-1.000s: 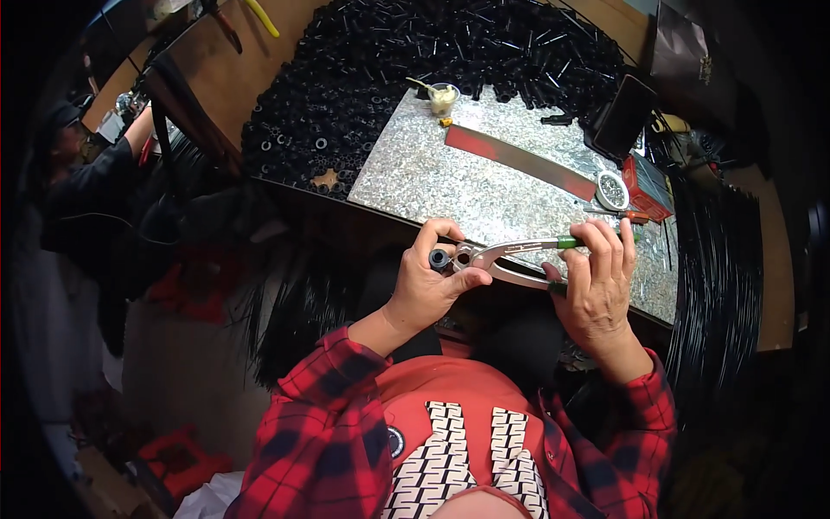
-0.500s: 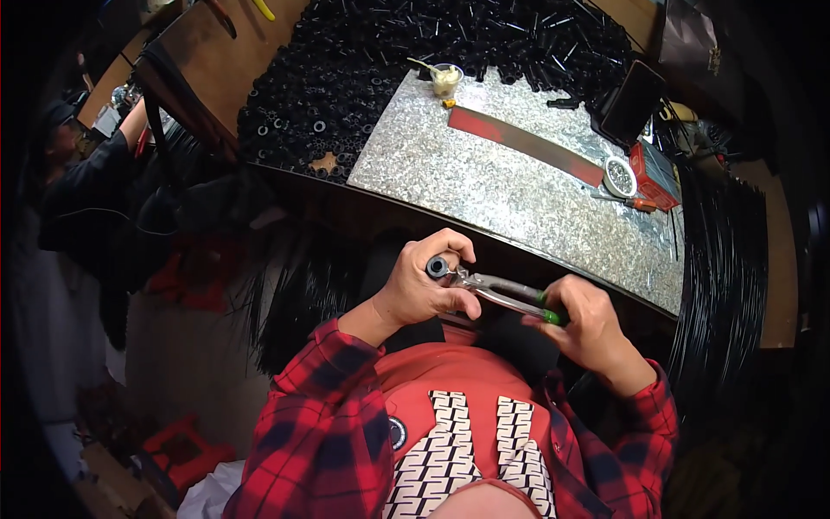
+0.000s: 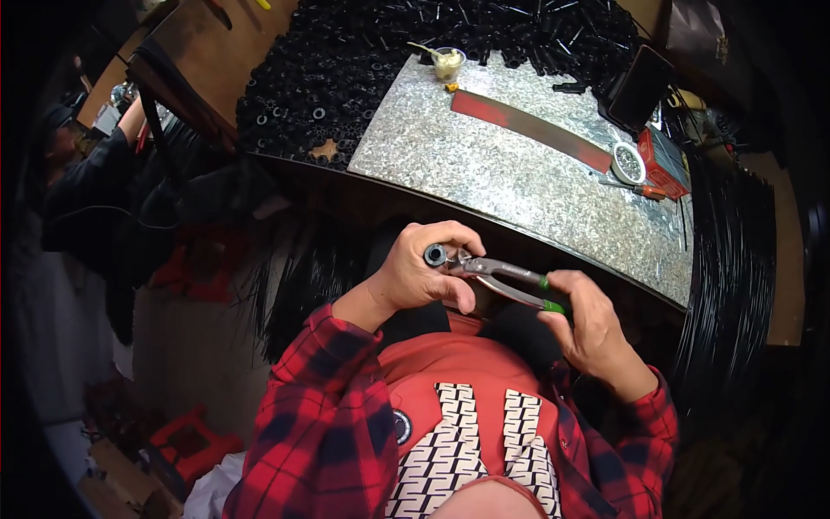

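In front of my torso, my left hand [image 3: 413, 268] is closed around a dark tube [image 3: 435, 255] whose round, hollow end points up at me. Its thumb and fingers curl past the tube toward the jaws of a pair of pliers [image 3: 508, 271]. These pliers have bare metal arms and green handle ends, and their handles are spread apart. My right hand [image 3: 588, 318] grips the green ends, fingers over the upper handle and thumb by the lower one. The jaws are at the tube's side; my left fingers partly hide what they bite on.
Beyond my hands stands a table with a speckled board [image 3: 415, 147]. On it lie a long red-brown strip [image 3: 532, 130], a cup of pale paste [image 3: 448, 64], a white bowl [image 3: 628, 162], and a red box [image 3: 664, 163]. Black parts [image 3: 346, 78] heap behind. A person [image 3: 86, 164] works at left.
The pliers' handles have spread wider and my right fingers have loosened around them. My left hand stays closed on the tube, moved only slightly. The table has shifted a little in view.
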Action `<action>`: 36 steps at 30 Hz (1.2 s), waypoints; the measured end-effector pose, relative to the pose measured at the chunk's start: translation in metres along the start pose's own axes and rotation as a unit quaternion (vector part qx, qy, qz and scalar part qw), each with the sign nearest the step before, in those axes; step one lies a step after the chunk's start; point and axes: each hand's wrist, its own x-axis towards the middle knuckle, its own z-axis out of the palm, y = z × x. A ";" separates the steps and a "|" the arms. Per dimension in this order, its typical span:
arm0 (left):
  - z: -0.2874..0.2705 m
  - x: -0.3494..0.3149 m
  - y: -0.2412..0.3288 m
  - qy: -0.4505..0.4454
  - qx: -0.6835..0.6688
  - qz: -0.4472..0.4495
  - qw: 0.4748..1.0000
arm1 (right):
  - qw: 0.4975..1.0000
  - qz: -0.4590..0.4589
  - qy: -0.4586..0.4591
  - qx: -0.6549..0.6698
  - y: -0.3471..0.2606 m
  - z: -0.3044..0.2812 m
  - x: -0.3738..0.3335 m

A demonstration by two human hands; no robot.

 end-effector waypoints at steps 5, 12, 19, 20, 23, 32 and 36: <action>-0.003 -0.002 -0.006 -0.128 -0.024 -0.012 0.991 | 0.586 0.361 -0.339 0.641 0.025 0.009 -0.016; 0.002 0.000 -0.011 -0.073 0.001 0.008 0.997 | 0.986 0.078 -0.144 0.028 -0.004 -0.006 0.005; 0.001 -0.002 -0.011 -0.068 0.025 0.011 0.997 | 0.990 0.012 -0.143 -0.011 0.003 -0.007 0.015; 0.001 -0.002 -0.011 -0.065 0.025 0.011 0.997 | 0.983 0.044 -0.178 0.025 0.003 -0.007 0.015; 0.001 -0.003 -0.014 -0.056 0.017 0.018 0.998 | 0.971 0.080 -0.215 0.064 0.003 -0.005 0.017; 0.009 -0.007 -0.020 0.030 -0.012 0.014 0.999 | 0.986 0.101 -0.115 0.057 0.013 0.018 0.013; 0.011 -0.006 -0.022 0.047 0.037 0.033 0.998 | 0.994 0.062 -0.085 -0.041 0.022 0.016 0.012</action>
